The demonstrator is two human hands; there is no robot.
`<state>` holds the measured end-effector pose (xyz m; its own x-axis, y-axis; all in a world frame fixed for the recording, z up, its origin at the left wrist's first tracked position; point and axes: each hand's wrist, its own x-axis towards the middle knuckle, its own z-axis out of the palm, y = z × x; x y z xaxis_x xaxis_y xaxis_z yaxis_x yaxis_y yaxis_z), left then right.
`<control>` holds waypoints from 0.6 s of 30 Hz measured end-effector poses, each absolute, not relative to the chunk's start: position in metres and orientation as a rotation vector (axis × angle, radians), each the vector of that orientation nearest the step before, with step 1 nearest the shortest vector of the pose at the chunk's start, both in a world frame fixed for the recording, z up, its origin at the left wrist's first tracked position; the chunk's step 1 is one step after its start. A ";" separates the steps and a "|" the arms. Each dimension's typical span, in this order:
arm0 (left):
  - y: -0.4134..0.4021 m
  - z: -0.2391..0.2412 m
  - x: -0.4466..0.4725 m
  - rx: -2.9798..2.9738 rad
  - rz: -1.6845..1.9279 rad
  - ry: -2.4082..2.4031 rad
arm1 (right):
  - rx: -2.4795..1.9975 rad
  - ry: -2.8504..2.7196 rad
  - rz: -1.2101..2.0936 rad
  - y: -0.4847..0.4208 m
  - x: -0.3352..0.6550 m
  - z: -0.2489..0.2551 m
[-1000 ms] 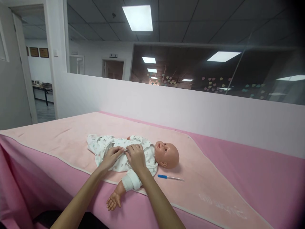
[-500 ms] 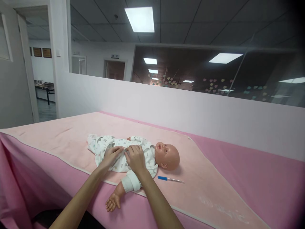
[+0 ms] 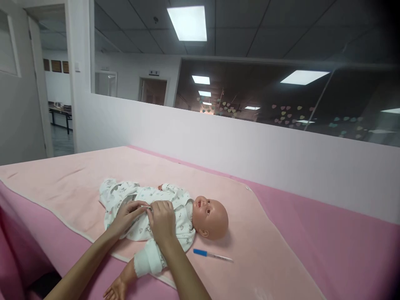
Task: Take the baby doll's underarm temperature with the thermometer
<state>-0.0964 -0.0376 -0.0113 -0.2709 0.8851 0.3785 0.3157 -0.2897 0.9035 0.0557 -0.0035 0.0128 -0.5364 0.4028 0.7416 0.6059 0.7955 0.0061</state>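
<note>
A baby doll [image 3: 212,218] lies on its back, its head to the right, dressed in a white printed baby gown [image 3: 183,227]. Over the gown's front, my left hand [image 3: 128,214] pinches the fabric with thumb and fingers. Fingertip to fingertip with it, my right hand [image 3: 163,218] is closed on the same spot of the gown, its back turned to me. Whatever small fastening may be between the fingertips is hidden. The doll's near arm, with a folded white cuff [image 3: 145,260], stretches toward me past my right wrist.
A blue-capped thermometer-like stick [image 3: 212,255] lies near the doll's head. Beneath is a peach blanket [image 3: 265,250] over a pink table cover [image 3: 312,216]. A white wall [image 3: 218,146] with a window above it stands behind the table, and an open doorway is at the far left.
The doll, the stick and both hands sit lower and further left in view as the camera has shifted. Both hands remain together at the gown's front.
</note>
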 end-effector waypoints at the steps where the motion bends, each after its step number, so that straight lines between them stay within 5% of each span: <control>1: -0.039 -0.012 -0.097 1.514 1.589 1.513 | -0.749 -2.202 -0.314 -0.003 0.055 0.012; 18: -0.050 -0.009 -0.084 1.533 1.672 1.702 | -0.681 -2.051 -0.092 -0.028 0.072 0.020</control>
<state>-0.0843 -0.0500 -0.0092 -0.3826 0.8115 0.4417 0.4561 -0.2498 0.8541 0.0723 -0.0276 0.0201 -0.4037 0.4296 0.8078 0.5006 0.8427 -0.1981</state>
